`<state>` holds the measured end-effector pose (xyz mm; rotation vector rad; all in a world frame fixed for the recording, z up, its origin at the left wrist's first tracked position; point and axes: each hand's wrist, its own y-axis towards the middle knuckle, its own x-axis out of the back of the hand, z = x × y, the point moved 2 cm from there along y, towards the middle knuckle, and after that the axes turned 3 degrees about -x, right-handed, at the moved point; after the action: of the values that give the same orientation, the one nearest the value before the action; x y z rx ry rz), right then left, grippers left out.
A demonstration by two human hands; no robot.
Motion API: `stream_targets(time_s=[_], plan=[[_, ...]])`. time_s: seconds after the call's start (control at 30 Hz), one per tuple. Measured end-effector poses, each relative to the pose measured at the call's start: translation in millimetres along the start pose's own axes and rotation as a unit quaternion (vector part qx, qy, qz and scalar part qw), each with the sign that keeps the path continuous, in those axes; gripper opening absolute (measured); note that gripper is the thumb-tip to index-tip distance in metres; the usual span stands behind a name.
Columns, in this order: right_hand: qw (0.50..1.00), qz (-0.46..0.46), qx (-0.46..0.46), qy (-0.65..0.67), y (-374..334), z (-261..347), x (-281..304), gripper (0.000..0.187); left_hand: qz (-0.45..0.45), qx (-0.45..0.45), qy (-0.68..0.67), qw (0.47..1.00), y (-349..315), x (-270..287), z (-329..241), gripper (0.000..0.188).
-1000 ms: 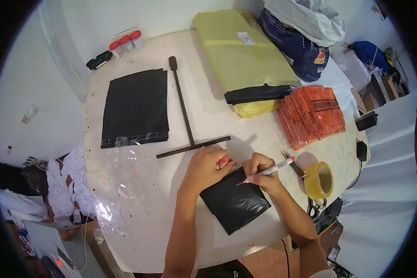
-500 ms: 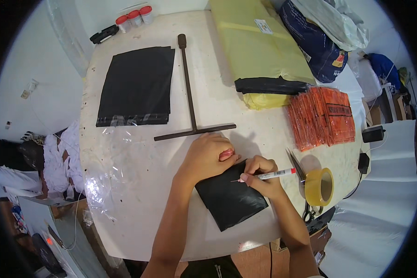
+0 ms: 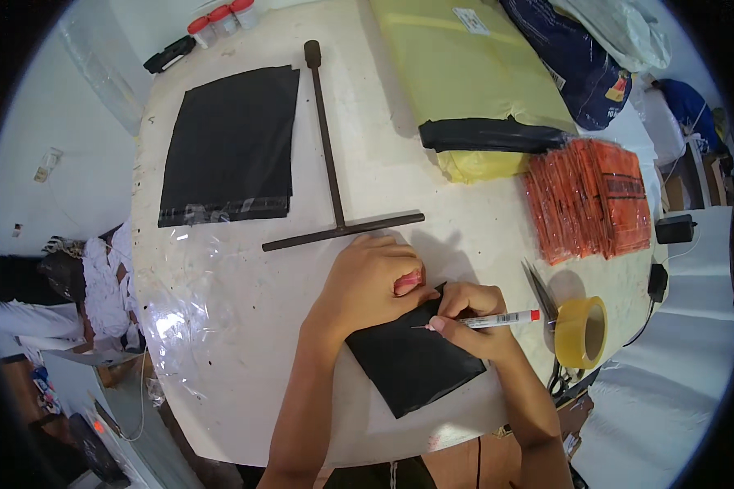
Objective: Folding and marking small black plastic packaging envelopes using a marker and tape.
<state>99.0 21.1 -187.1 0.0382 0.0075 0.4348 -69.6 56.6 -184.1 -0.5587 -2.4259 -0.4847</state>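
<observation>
A black plastic packet (image 3: pixel 412 367) lies tilted on the table in front of me. My right hand (image 3: pixel 473 314) pinches a slim white pen-like tool (image 3: pixel 501 319) with a red end. Its thin tip points left, at or just above the packet; contact cannot be made out. My left hand (image 3: pixel 375 281) is curled at the packet's upper left edge, closed round a small red thing (image 3: pixel 407 283) that is mostly hidden. Just beyond that hand is the crossbar of a dark metal T-handle wrench (image 3: pixel 328 155).
A black bag stack (image 3: pixel 228 147) lies far left, near clear film (image 3: pixel 179 326). To the right are orange packets (image 3: pixel 587 200), scissors (image 3: pixel 540 289) and a tape roll (image 3: pixel 560 334). A large yellow package (image 3: pixel 473 73) and red-lidded jars (image 3: pixel 222 20) stand at the back.
The whole view has shifted slightly. Both hands keep their grips, and the pen-like tool's tip stays over nearly the same part of the packet.
</observation>
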Motion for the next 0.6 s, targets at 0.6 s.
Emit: stream_targets(time_s=[0.6], plan=[[0.999,-0.004,-0.016,0.029,0.5,-0.9,1.3,0.024,-0.003,0.023,0.042,0.999,-2.0,-8.2,5.9,0.027]])
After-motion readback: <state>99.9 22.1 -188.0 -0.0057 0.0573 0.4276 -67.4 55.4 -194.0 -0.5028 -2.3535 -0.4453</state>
